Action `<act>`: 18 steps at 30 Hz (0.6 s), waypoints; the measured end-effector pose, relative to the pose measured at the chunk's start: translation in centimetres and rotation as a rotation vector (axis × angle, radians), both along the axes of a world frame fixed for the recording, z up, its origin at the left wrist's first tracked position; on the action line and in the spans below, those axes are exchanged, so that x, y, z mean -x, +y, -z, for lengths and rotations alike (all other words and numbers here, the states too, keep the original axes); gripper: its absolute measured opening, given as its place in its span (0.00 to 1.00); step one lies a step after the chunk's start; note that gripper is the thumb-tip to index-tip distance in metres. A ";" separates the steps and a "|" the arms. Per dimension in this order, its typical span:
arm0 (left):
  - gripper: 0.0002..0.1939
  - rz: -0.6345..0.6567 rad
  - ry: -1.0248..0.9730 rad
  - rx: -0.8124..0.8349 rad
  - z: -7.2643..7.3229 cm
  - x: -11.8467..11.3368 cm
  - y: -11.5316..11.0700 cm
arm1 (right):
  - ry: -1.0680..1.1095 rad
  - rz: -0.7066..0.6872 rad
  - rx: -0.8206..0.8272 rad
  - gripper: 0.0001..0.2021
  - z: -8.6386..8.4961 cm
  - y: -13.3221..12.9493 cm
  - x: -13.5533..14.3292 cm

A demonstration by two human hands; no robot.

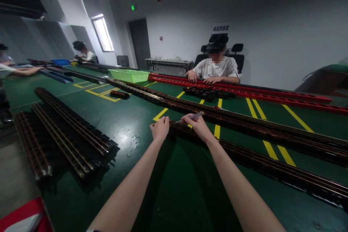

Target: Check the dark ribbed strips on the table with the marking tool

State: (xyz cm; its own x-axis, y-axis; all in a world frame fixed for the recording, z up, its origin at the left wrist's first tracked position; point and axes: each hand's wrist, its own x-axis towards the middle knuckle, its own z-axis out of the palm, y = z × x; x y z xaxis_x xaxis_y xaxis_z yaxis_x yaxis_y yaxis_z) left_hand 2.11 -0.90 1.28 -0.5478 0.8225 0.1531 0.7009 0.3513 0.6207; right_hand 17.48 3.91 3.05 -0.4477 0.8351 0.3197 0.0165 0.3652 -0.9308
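Frame centre: my left hand (161, 128), grip pinched on a dark rail (272, 168), long axis toward lower right; my right hand (198, 126), grip closed around a slim tool (196, 115), tip leftward.

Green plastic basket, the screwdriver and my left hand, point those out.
Green plastic basket (132, 76), head view: on its near wall.
Screwdriver (195, 116), head view: on its translucent handle.
Left hand (160, 129), head view: on the back of the hand.
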 end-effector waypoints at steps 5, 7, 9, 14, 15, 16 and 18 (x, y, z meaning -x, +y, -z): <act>0.20 0.002 -0.006 -0.010 -0.1 -0.1 -0.1 | 0.031 0.039 -0.004 0.10 0.0 0.0 0.0; 0.20 0.000 -0.011 -0.011 -0.1 -0.1 -0.1 | 0.034 0.046 -0.003 0.10 -0.1 -0.1 0.0; 0.19 0.001 -0.013 -0.012 -0.1 -0.2 -0.2 | 0.034 0.053 -0.002 0.10 -0.1 -0.2 0.0; 0.20 0.018 -0.030 -0.012 -0.2 -0.1 -0.2 | 0.027 0.127 0.006 0.10 -0.1 -0.3 0.1; 0.21 0.017 -0.032 -0.012 -0.2 -0.1 -0.2 | 0.018 0.150 0.005 0.09 -0.1 -0.4 0.1; 0.21 0.013 -0.034 -0.011 -0.2 -0.1 -0.1 | 0.009 0.173 0.001 0.09 -0.1 -0.4 0.1; 0.20 0.003 -0.033 -0.006 -0.3 -0.2 -0.1 | 0.007 0.220 -0.003 0.08 -0.1 -0.5 0.1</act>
State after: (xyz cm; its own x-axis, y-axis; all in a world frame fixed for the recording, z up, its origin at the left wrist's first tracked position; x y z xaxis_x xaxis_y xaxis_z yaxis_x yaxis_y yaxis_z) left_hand 2.27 -0.99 1.54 -0.5504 0.8230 0.1404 0.6812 0.3454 0.6455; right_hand 17.39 3.45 3.12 -0.2525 0.9113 0.3252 0.0898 0.3567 -0.9299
